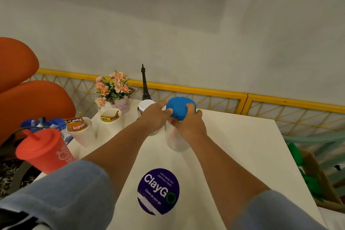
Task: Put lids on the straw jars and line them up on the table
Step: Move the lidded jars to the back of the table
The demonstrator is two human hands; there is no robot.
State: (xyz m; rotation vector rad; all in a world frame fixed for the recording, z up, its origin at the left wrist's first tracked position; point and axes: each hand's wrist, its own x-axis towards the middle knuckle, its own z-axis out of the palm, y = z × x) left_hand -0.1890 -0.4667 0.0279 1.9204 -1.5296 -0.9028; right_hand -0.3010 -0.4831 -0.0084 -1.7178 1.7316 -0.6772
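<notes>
Toward the far side of the white tabletop (233, 145), a blue lid (180, 107) sits slightly tilted on a clear jar (175, 141). The left hand (155, 113) and right hand (187, 126) hold it with fingers curled round opposite edges, probably to seat it squarely. A white-lidded jar (146, 104) stands just to its left, already closed.

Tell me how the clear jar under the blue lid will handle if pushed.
The clear jar looks tall and narrow, so a push near the blue lid would probably tip it. Its see-through wall looks rigid and smooth, likely sliding easily on the white table. Little shows inside, so it is probably light.
</notes>
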